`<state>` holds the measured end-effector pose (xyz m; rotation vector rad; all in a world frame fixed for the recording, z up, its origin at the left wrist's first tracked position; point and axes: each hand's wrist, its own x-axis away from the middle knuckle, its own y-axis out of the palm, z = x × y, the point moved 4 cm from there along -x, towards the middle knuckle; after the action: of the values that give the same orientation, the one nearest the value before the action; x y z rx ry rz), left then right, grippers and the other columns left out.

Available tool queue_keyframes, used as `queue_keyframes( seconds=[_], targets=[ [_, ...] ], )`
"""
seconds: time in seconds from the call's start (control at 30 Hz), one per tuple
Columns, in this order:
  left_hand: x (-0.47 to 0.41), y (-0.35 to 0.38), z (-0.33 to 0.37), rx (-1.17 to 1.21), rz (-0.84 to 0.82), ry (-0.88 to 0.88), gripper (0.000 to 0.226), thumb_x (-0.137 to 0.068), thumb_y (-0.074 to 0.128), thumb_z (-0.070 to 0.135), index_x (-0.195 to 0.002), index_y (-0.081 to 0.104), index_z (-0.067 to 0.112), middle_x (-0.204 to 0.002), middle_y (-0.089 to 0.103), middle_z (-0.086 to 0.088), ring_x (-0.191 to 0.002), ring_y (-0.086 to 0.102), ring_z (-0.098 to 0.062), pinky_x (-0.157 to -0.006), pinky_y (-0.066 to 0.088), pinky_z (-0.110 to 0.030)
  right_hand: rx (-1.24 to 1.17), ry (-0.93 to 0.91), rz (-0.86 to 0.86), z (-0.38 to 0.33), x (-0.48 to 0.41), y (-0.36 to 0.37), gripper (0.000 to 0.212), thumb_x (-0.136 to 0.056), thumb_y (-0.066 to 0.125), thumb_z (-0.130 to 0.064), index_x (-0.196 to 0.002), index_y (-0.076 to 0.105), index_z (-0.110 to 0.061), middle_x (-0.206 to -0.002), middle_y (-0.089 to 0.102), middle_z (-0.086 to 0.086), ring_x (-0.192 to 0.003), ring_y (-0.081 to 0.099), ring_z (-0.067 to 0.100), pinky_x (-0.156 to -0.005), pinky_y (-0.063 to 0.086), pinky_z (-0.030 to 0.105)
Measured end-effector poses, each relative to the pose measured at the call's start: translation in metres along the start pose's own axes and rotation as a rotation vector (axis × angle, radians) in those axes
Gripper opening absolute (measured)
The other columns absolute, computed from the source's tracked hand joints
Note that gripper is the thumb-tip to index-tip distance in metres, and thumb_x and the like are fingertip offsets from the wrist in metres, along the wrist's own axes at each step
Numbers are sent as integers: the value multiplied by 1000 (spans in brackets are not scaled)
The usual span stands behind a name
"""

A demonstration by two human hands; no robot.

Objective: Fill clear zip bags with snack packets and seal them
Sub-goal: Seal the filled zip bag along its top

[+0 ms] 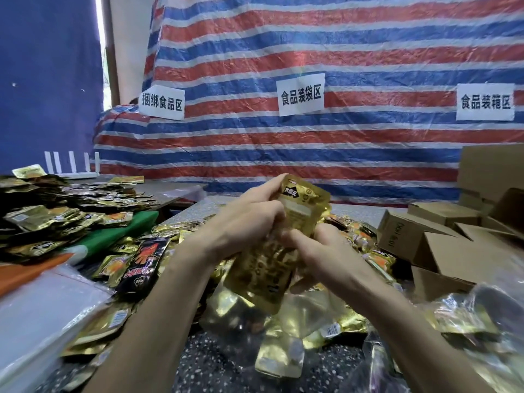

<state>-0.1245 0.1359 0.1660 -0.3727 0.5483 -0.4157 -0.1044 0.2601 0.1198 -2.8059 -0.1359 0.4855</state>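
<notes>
Two hands meet on one bundle of gold snack packets, held up above the table. The left hand has its fingers curled round the upper left edge of the bundle. The right hand grips it lower down from the right, thumb laid across the front. We judge the step to be squaring the packets into a neat stack for bagging; whether a clear film already wraps the lower half we cannot tell. To do it well, we would use the left hand as the fixed stop, let the right tap the edges level, and hold the stack flat so that no corner snags a bag's mouth. Foil slides on foil, so we would pinch firmly without crushing.

Far to the left of the left hand lies a flat stack of clear zip bags, smooth, limp and glossy. Beyond it is a heap of loose packets, crinkled gold and black foil with flat sealed rims. Under both hands sit filled bags, slack, see-through and lumpy with packets, on the dark speckled table. Right of the right hand another filled bag glints, and beyond it stand cardboard boxes, matt brown, stiff and square-edged. Behind everything hangs a striped tarpaulin, woven and creased.
</notes>
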Motion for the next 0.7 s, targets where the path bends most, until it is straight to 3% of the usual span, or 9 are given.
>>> queue_keyframes(
  seconds=[0.07, 0.17, 0.23, 0.3, 0.4, 0.47, 0.57, 0.6, 0.7],
  targets=[
    [0, 1, -1, -10, -40, 0, 44, -86, 43, 15, -111, 56, 49, -119, 67, 3, -106, 63, -15, -88, 51, -23, 24, -24, 19, 2, -1, 1, 29, -93, 65, -31, -90, 68, -3, -79, 70, 24, -57, 63, 24, -48, 55, 34],
    [-1, -3, -7, 100, -18, -45, 42, -100, 40, 12, -122, 54, 44, -118, 68, 8, -94, 66, -3, -70, 52, -12, 8, -47, 84, 0, -1, -5, 21, -95, 65, -25, -92, 71, -5, -85, 74, 18, -68, 71, 32, -55, 58, 38],
    [-2, -13, -13, 167, 108, -103, 29, -103, 41, 14, -118, 61, 28, -108, 72, 1, -82, 69, -6, -67, 54, -17, -46, -76, 122, -5, 0, -11, 17, -96, 65, -23, -92, 72, -9, -88, 76, 12, -76, 75, 28, -52, 58, 34],
    [-2, -21, -24, 60, 224, -155, 25, -98, 45, 4, -108, 67, 12, -98, 72, -6, -81, 67, -17, -75, 53, -29, -156, -97, 171, -10, 2, -19, 14, -96, 64, -23, -93, 72, -13, -90, 77, 9, -76, 75, 21, -50, 56, 27],
    [0, -17, -35, -87, 147, -192, 23, -94, 54, 5, -98, 75, 9, -101, 75, -9, -91, 68, -26, -84, 53, -36, -412, -39, 215, -16, 3, -24, 16, -97, 62, -26, -100, 71, -13, -92, 78, 4, -77, 76, 15, -48, 56, 24],
    [1, -13, -36, 67, 46, -171, 22, -97, 57, 16, -100, 78, 14, -107, 76, -7, -94, 71, -24, -82, 57, -36, -546, 37, 208, -17, 3, -25, 23, -96, 61, -31, -107, 70, -14, -100, 78, 3, -87, 75, 16, -56, 58, 29],
    [0, -13, -35, 302, 5, -141, 18, -96, 62, 23, -101, 77, 15, -102, 76, -9, -86, 71, -20, -73, 61, -29, -644, 142, 184, -12, 1, -31, 29, -95, 60, -42, -109, 69, -19, -100, 77, 0, -92, 73, 19, -85, 59, 42],
    [0, -13, -35, 319, -18, -123, 18, -92, 65, 24, -104, 74, 13, -102, 76, -10, -87, 71, -21, -75, 61, -30, -676, 175, 170, -11, 1, -33, 31, -95, 59, -45, -108, 69, -19, -97, 76, 2, -88, 72, 21, -85, 58, 44],
    [3, -14, -39, 359, -91, -104, 27, -81, 73, 13, -107, 69, 7, -103, 74, -15, -83, 69, -26, -74, 59, -33, -735, 240, 152, -9, 4, -39, 42, -96, 57, -47, -115, 69, -12, -101, 76, 11, -75, 72, 26, -63, 62, 38]
  ],
)
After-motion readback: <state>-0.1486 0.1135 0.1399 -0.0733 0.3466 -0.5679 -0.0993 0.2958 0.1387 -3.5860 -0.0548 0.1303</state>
